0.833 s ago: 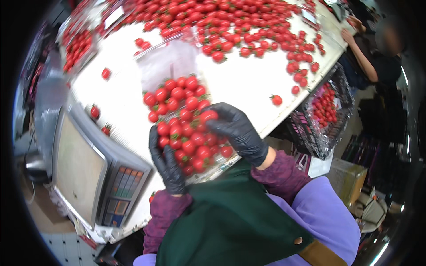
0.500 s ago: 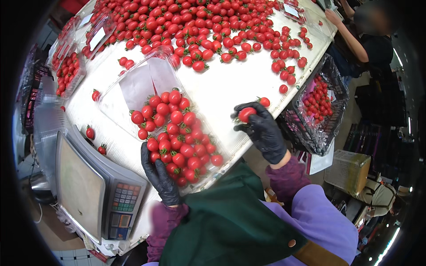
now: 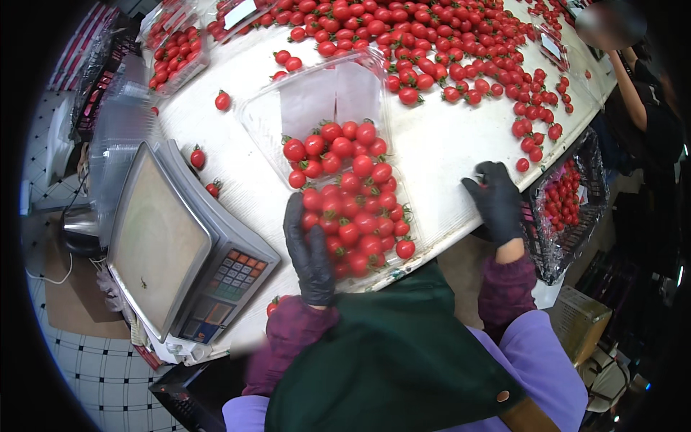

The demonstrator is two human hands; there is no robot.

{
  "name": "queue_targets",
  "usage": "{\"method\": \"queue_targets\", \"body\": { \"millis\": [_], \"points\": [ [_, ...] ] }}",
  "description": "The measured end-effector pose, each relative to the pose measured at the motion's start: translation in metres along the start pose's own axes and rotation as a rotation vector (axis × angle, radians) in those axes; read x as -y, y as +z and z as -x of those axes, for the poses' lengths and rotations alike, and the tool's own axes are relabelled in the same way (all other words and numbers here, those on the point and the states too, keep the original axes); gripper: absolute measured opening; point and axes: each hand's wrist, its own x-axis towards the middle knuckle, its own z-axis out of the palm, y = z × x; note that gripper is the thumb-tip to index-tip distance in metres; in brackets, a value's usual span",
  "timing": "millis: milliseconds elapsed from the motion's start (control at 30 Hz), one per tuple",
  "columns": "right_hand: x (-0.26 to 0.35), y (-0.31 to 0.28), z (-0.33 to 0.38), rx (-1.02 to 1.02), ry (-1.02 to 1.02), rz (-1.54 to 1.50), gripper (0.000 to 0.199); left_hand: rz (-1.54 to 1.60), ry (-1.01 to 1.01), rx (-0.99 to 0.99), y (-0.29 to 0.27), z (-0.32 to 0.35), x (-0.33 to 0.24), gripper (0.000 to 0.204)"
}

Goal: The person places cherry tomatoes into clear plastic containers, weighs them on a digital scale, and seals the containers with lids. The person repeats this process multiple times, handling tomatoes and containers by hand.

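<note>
Touching the clear plastic box [image 3: 309,102] of round red tomatoes [image 3: 350,207] on the white table [image 3: 433,137], your black-gloved left hand [image 3: 309,253] lies along the box's left side, digits parted; your black-gloved right hand [image 3: 494,200] curls well apart, its grip impossible to tell.

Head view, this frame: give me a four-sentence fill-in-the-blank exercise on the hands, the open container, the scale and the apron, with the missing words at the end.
1. The left hand and the right hand are both gloved in ____.
2. The clear container beside the left hand is loaded with small red ____.
3. From the person's view, the grey scale stands to the ____ of that container.
4. The apron is dark ____.

Missing words: black; tomatoes; left; green.
</note>
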Motion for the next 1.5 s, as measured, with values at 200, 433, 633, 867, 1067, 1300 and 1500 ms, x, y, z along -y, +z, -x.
{"method": "queue_targets", "body": {
  "millis": [200, 433, 633, 867, 1067, 1300, 1500],
  "points": [
    [-0.04, -0.02, 0.005, 0.047, 0.067, 0.18, 0.033, 0.027, 0.007, -0.018, 0.002, 0.003, 0.006, 0.042],
    [0.037, 0.001, -0.006, 0.401, -0.16, -0.582, 0.026, 0.088, -0.032, -0.014, 0.003, 0.002, 0.002, 0.042],
    [0.108, -0.005, -0.03, 0.423, 0.087, -1.46, 0.025, 0.131, -0.038, -0.002, 0.0, 0.002, -0.002, 0.046],
    [0.07, 0.015, -0.009, 0.354, 0.093, -1.253, 0.034, -0.055, 0.087, 0.037, 0.001, 0.001, -0.006, 0.054],
    [0.06, 0.012, -0.003, 0.436, 0.252, -1.323, 0.026, -0.421, 0.392, 0.236, 0.003, -0.02, -0.022, 0.058],
    [0.075, 0.012, 0.004, 0.447, 0.203, -1.458, 0.033, -0.466, 0.341, 0.236, 0.001, -0.036, -0.027, 0.059],
    [0.077, 0.009, 0.009, 0.443, 0.24, -1.436, 0.027, 0.107, 0.092, 0.131, -0.01, -0.016, -0.007, 0.056]
  ]
}}
